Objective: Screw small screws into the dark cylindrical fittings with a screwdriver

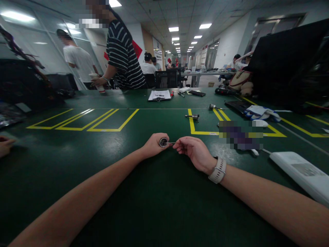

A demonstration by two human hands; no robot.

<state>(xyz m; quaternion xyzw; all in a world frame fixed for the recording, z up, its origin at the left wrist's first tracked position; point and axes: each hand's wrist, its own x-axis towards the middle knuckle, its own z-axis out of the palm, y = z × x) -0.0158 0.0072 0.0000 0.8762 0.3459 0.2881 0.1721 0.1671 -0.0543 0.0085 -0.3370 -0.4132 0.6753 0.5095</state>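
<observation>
My left hand (155,143) is closed around a small round metal hole saw (163,142), its open end facing me. From its rim a thin metal rod (170,143) runs across to my right hand (191,151), whose fingertips pinch the rod's other end. The rod's exact kind is too small to make out. Both hands are just above the green table (164,206). Beyond them, a second hole saw (195,117) with a shank lies by the yellow tape, and a third hole saw (212,107) rests farther back.
A white power strip (300,168) lies at right, near blue-and-white gloves (262,113) and a black monitor (290,65). At the back are a clipboard (159,95) and a black phone (197,93). Another person's hand (5,145) shows at left; a person in stripes (123,55) stands behind the table.
</observation>
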